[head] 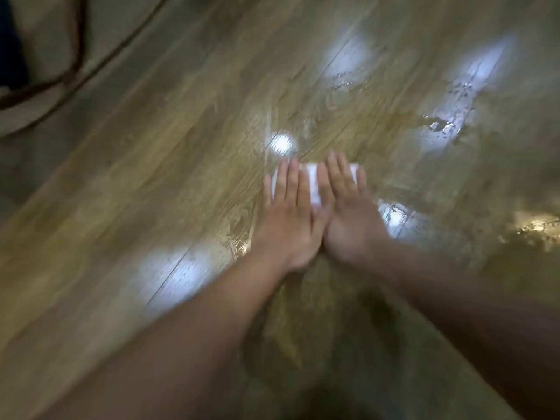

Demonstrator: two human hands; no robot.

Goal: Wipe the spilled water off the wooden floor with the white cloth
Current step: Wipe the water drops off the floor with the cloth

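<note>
A folded white cloth (312, 183) lies flat on the wooden floor (151, 183) near the middle of the view. My left hand (288, 219) and my right hand (345, 213) press down on it side by side, fingers straight and pointing away from me, covering most of it. Spilled water (448, 122) glistens on the boards to the upper right, and more wet patches (394, 216) shine just right of my right hand and at the right edge. The whole view is blurred.
A dark cable (69, 71) curves across the upper left corner, beside a pale object at the left edge. Bright light reflections dot the floor around my hands. Bare boards stretch to the left.
</note>
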